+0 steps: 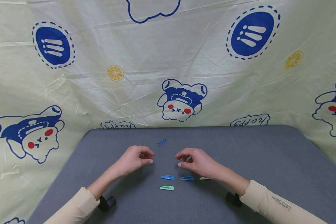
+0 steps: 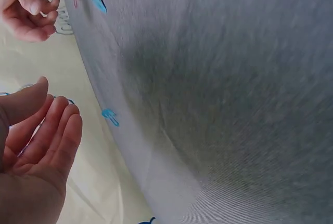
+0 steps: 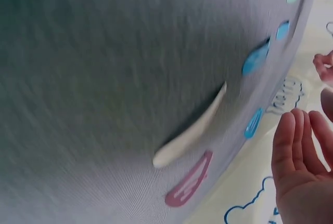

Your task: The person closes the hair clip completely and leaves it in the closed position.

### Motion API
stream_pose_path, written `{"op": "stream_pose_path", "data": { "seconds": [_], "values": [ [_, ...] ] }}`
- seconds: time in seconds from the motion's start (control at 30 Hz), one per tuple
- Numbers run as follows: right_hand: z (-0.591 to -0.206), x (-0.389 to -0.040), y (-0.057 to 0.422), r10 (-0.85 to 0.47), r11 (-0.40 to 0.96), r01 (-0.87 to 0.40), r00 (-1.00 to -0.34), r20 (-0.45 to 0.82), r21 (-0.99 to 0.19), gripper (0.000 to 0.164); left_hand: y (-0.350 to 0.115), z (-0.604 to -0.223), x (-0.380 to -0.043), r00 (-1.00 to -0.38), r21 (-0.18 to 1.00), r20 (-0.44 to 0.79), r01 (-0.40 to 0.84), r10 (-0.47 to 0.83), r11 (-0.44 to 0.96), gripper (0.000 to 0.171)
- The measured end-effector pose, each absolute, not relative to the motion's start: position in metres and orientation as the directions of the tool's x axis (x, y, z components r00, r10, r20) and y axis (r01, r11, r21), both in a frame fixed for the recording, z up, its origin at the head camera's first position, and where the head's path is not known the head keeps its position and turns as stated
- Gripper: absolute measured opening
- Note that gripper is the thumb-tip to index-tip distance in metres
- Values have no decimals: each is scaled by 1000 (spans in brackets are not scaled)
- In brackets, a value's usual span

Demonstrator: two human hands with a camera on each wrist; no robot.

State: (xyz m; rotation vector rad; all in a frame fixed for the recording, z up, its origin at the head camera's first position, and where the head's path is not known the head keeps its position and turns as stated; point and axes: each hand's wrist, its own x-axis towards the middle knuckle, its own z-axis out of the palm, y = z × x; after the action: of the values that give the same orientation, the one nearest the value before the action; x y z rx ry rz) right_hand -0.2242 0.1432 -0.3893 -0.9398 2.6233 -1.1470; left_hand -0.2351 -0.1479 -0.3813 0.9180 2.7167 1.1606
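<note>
Grey tabletop (image 1: pixel 268 155), printed cloth (image 1: pixel 145 49) behind.
Head view: left hand (image 1: pixel 135 158) and right hand (image 1: pixel 197 159) hover apart, fingers relaxed, gripping nothing; far blue clip (image 1: pixel 163 142) lies beyond; near blue clips (image 1: pixel 167 177), cream clip (image 1: pixel 204 178) and green clip (image 1: pixel 166 188) lie closer. Left wrist view: left palm unloaded. Right wrist view: pink clip (image 3: pixel 189 182) lies beside cream clip.

Surface (image 1: pixel 268 152): grey, rounded far corners
Far blue snap clip (image 1: pixel 162 142): near back edge
Two blue clips (image 1: pixel 167 177): side by side
Green clip (image 1: pixel 166 188): before left one
Cream clip (image 3: pixel 190 137): right of pair
Pink clip (image 3: pixel 188 183): beside cream
</note>
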Motion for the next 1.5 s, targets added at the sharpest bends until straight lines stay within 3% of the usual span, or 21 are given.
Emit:
{"op": "stream_pose_path", "data": {
  "seconds": [0.3,0.63,0.9,1.23,1.5],
  "values": [
    [-383,-259,136,-629,514,-540,-765,136,-667,29,-149,-386,-266,-854,710,154,446,498,545,17],
    [-376,-300,125,-605,586,-506,-793,73,-633,30,-139,-394,-288,-924,706,151,350,352,615,15],
    [-376,-323,113,-581,609,-462,-813,35,-644,29,-137,-398,-308,-918,728,77,319,390,606,17],
    [-385,-339,102,-574,625,-467,-818,37,-625,24,-135,-404,-328,-916,787,-80,183,393,589,20],
    [-397,-354,93,-550,646,-433,-835,9,-629,20,-140,-402,-331,-904,841,-114,133,412,524,23]
  ]
}}
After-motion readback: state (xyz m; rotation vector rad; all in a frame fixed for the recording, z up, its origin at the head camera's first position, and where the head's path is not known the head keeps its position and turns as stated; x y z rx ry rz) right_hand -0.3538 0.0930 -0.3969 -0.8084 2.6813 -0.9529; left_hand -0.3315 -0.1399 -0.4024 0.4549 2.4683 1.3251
